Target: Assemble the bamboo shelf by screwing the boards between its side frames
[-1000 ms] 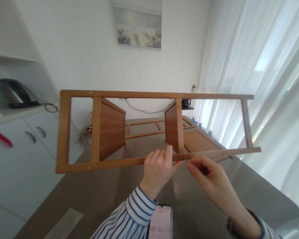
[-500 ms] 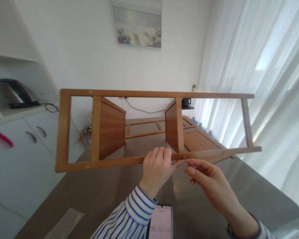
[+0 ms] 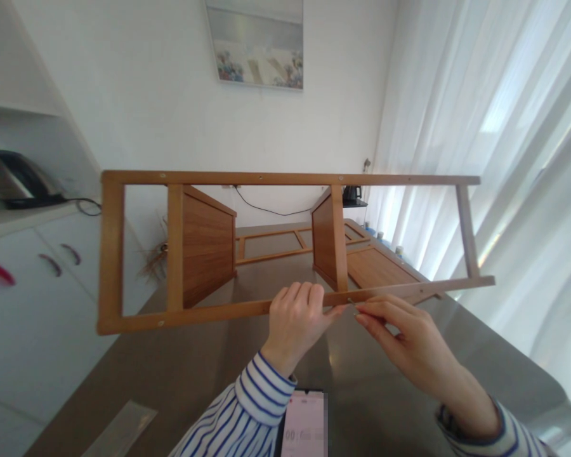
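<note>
Above a grey-brown tabletop [image 3: 181, 365], a long, ladder-like frame of brown wood [image 3: 290, 178] is seen stretched across the view, with two flat brown wooden panels, one on the left [image 3: 209, 244] and one on the right [image 3: 327, 238], set back behind its crossbars. Compared with half a second ago, the thumb and forefinger of the right hand [image 3: 415, 346] are drawn closer together, while the same spot on the frame's lower rail [image 3: 223, 311] is attended to. From this it is judged that the hold on a small, thin metallic piece [image 3: 352, 304] is being renewed, and that the work at this point is not yet finished. The piece is placed at the rail, just under the right-hand crossbar, and appears to be pinched at its near end by the right fingertips; its exact shape cannot be made out. The right forearm is angled in from the lower right, with the wrist bent slightly toward the rail. By the left hand [image 3: 295, 317], the rail is gripped firmly, fingers curled over the top, thumb stretched rightward beneath it until its tip is brought just beside the metallic piece
</note>
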Motion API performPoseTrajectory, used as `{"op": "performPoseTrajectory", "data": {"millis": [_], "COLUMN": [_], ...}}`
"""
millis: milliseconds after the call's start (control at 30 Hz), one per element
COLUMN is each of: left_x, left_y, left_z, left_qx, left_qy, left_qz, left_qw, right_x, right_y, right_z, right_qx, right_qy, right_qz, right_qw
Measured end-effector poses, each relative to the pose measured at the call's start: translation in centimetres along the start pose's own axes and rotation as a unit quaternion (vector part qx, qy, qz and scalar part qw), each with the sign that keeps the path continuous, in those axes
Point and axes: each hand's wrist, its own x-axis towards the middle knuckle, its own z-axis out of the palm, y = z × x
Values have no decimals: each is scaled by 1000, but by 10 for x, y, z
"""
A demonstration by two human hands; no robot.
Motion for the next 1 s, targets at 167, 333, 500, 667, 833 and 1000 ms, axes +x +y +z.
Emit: {"op": "performPoseTrajectory", "data": {"millis": [167,333,500,667,833,1000], "left_x": [0,1,1,1,2,2], "left_y": [-1,0,0,1,0,0], "left_z": [-1,-2,-1,-1,-1,-1], "left_qx": [-1,1,0,1,-2,-3], "left_qy": [3,-2,2,-2,5,3], "left_qz": [3,4,5,6,9,8], "left_qw": [1000,1000,1000,1000,1000,1000], "right_x": [-3,-6,-7,-8,-13,-15], "right_y": [-1,-2,-5,-8,-5,-1], "right_z": [11,25,34,36,44,36], "right_qx": [27,131,209,277,366,271], "right_qy": [38,87,126,142,159,125], "right_qz": [76,160,206,222,241,218], "right_qw": [996,975,948,924,885,929]}}
